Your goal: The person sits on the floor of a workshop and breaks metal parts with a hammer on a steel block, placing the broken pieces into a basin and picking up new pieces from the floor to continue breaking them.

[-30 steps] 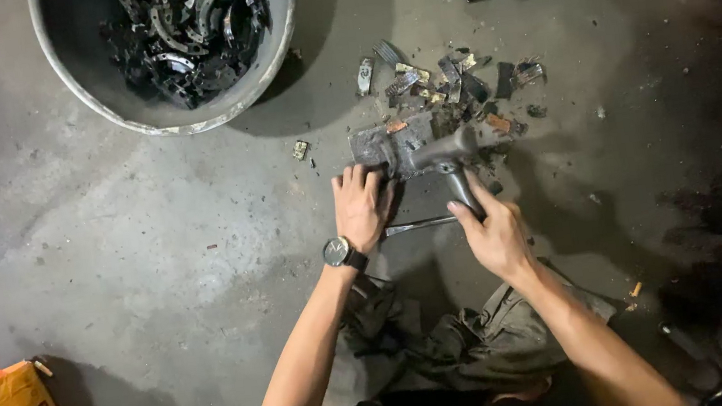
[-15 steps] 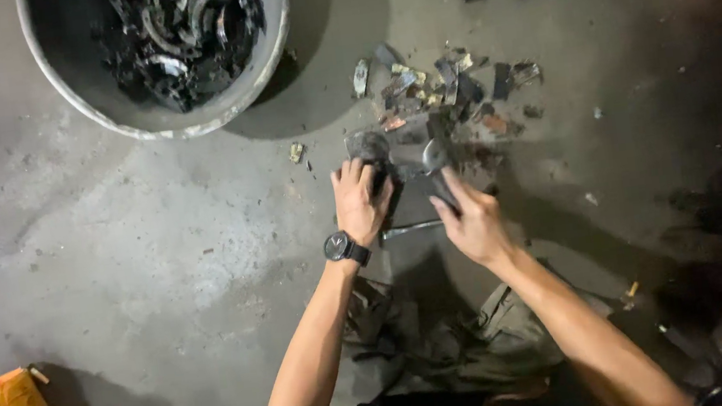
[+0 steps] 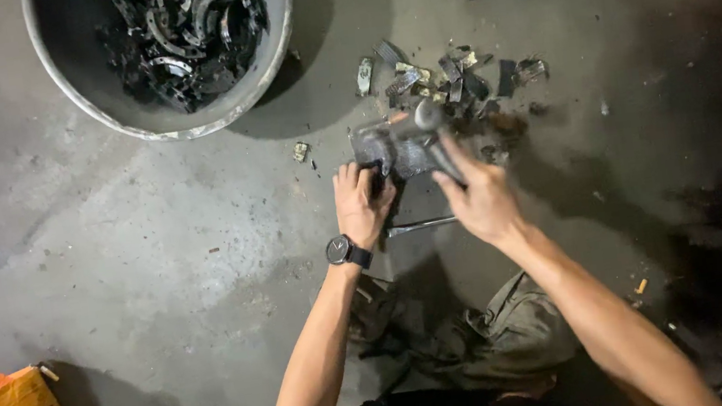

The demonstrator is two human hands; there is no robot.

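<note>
1. Step in hand, by my reading: striking a part held on a block. The left hand (image 3: 361,201) is closed on a dark part (image 3: 376,176), pinning it at the near left edge of the metal block (image 3: 398,148).
2. The right hand (image 3: 482,199) is wrapped tight round a hammer (image 3: 436,143).
3. The hammer's long axis runs from the right hand away and slightly left, head blurred over the block.
4. Next calls for a square blow clear of the left fingers.
5. Scraps (image 3: 456,81) lie just beyond the block; a basin (image 3: 271,67) sits farther off, left.
</note>
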